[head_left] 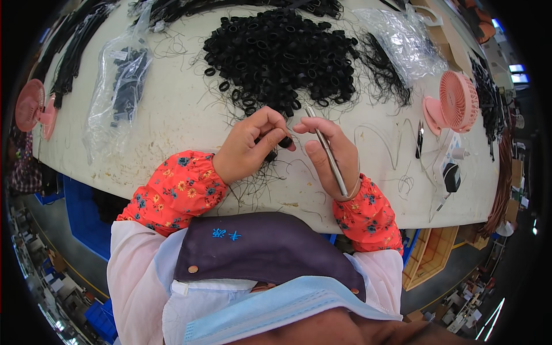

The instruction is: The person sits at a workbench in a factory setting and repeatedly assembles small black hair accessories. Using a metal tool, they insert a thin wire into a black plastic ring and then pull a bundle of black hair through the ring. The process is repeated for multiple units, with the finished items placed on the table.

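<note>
My left hand [247, 146] is closed, its fingers pinching a small black strap loop [285, 142] at the fingertips. More black pieces show under its fingers, partly hidden. In my right hand [334, 154] lies a slim silver pen-shaped tool [329, 152], held slantwise between thumb and fingers with its tip pointing up and away. A thin pale cord runs by the right wrist. The two hands are close together but apart. Just beyond them spreads a large heap of black strap loops [282, 54]. Loose black threads [256, 187] lie on the table beneath my left hand.
A clear bag with black pieces [118, 86] lies at left, another clear plastic bag [402, 43] at far right. Pink fans [458, 102] stand on both sides. Thread snips [420, 141] and a black-and-white device [452, 177] lie right. Below are a blue bin [86, 221] and yellow crate [428, 259].
</note>
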Motion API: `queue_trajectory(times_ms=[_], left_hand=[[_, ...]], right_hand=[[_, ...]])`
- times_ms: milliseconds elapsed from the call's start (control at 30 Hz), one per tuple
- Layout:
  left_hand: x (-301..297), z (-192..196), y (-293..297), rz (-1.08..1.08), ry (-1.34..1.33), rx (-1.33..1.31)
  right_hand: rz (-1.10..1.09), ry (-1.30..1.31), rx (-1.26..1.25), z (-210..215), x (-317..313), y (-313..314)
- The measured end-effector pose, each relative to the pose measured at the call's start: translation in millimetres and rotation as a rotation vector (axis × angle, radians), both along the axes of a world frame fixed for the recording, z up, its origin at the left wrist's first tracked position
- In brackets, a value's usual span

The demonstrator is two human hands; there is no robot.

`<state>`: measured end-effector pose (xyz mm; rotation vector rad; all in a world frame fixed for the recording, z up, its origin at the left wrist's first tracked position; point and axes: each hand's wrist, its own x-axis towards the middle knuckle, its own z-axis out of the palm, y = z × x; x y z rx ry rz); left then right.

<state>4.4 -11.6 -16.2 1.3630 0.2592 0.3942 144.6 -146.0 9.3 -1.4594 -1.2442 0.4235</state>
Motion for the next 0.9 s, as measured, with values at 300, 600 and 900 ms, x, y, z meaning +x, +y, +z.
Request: queue_trajectory(times_ms=[300,600,900], left_hand=[[-3,1,5,-0.007,0.022,0.052],[-3,2,3,-0.008,0.009,0.038],[-3,1,3,-0.006,0.006,0.048]], right_hand=[[0.216,0.577,-0.016,8,10,-10],[0.298,0.585,-0.029,5,5,-7],[0.302,0.569,-0.03,3,5,-7]])
